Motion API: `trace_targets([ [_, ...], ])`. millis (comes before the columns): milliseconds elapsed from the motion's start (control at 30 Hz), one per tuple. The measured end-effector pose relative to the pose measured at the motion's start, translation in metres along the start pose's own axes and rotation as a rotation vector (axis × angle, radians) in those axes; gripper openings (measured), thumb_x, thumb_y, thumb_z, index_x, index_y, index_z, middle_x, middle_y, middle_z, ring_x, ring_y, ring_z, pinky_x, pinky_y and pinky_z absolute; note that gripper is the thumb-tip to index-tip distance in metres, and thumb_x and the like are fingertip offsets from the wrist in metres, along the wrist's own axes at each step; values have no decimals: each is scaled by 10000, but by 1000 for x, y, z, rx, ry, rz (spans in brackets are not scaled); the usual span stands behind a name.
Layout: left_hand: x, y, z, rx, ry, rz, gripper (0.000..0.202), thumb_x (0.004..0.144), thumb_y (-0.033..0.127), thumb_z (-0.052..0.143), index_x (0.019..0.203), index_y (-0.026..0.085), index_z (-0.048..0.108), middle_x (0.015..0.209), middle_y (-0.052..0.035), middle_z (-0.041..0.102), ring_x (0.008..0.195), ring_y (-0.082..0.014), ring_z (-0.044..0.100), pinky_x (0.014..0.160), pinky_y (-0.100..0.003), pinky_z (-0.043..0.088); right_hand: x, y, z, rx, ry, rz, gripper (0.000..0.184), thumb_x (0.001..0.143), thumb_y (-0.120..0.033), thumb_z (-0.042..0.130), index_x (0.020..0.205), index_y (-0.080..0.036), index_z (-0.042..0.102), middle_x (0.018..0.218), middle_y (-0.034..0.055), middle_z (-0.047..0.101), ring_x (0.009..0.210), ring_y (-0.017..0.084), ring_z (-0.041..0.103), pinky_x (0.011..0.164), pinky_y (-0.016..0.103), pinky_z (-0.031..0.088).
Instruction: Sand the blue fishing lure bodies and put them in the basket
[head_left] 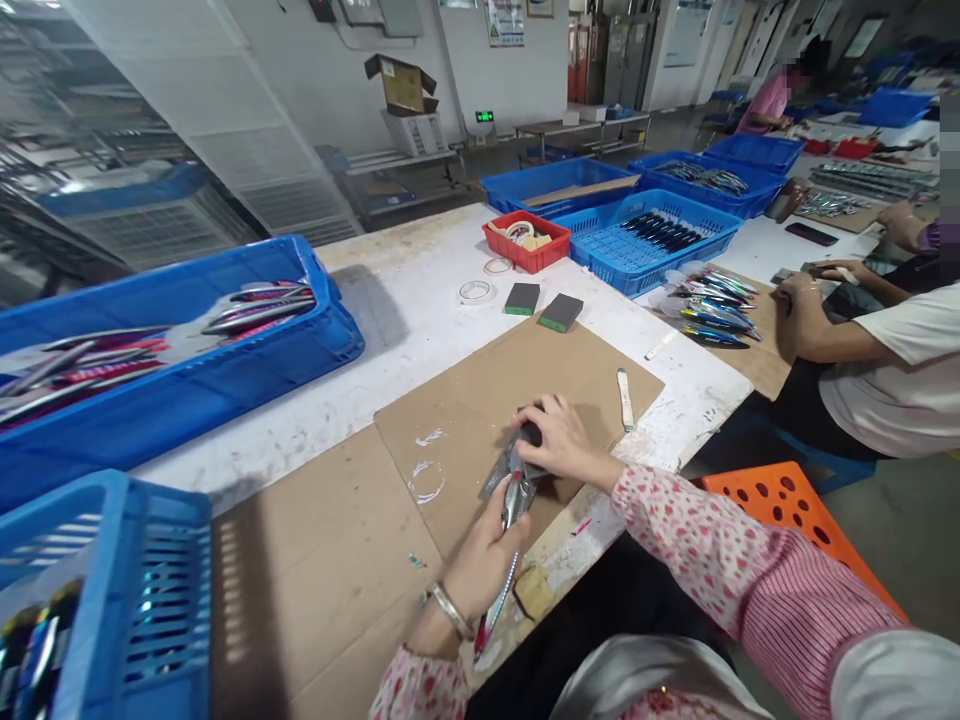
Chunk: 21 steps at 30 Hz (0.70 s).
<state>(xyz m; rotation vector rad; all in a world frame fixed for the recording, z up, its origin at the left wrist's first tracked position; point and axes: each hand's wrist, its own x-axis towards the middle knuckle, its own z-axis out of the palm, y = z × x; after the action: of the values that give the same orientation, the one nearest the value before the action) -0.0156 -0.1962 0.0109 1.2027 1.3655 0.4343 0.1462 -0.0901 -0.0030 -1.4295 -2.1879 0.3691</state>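
My left hand (487, 560) is wrapped round a long silver fishing lure (515, 497), whose red-tipped lower end sticks out below the palm. Curled fingers of my right hand (559, 437) grip a dark sanding block (529, 432) at the lure's upper end. That block is partly hidden, but it looks like the two grey sanding blocks with green undersides, one (522, 298) beside the other (561, 312), farther back. Both hands are over a cardboard sheet (465, 400). Something clear or grey, hard to make out, lies under the lure.
Blue bins of lures, one long (225, 385) and one slatted (161, 600), stand at left. A red tray (536, 258), tape roll (475, 292) and blue basket (600, 262) are behind. A pale-handled tool (625, 400) lies right, near an orange stool (802, 510). Co-workers sit at right.
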Motion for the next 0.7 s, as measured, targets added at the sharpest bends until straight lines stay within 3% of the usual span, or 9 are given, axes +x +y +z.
trace_targets([
  [133, 2, -2, -1, -10, -4, -4, 738, 835, 504, 434, 1480, 233, 199, 644, 57, 473, 445, -101, 429, 454, -251, 401, 5, 2, -3, -74, 46, 33, 226, 828, -320, 623, 1043, -252, 639, 1185, 73, 493, 1126, 267, 389, 920, 407, 391],
  [300, 2, -6, -2, -40, -12, 21, 738, 835, 491, 470, 1470, 207, 223, 630, 59, 479, 433, -95, 425, 447, -243, 384, 1, 3, -2, -10, 10, -62, 231, 813, -320, 643, 1034, -253, 636, 1141, 57, 514, 1084, 243, 416, 913, 378, 401],
  [433, 0, -4, -2, -119, -11, 14, 768, 823, 500, 513, 1472, 214, 218, 627, 71, 455, 429, -81, 407, 432, -224, 358, 2, 2, -3, -79, 72, 22, 221, 833, -312, 616, 1039, -236, 633, 1182, 81, 498, 1118, 270, 393, 903, 410, 399],
  [600, 1, -3, -3, -128, -31, -7, 790, 812, 507, 533, 1473, 212, 217, 619, 78, 438, 427, -74, 395, 421, -211, 348, -1, 1, -4, -31, 9, -104, 233, 814, -317, 648, 1035, -247, 632, 1161, 63, 513, 1084, 246, 416, 907, 378, 405],
  [700, 0, -6, -4, -140, -45, -3, 809, 825, 512, 520, 1490, 213, 169, 600, 82, 434, 424, -76, 400, 424, -209, 354, 2, 7, -4, -97, 58, -29, 217, 821, -307, 636, 1027, -241, 640, 1168, 80, 511, 1100, 264, 409, 905, 404, 401],
])
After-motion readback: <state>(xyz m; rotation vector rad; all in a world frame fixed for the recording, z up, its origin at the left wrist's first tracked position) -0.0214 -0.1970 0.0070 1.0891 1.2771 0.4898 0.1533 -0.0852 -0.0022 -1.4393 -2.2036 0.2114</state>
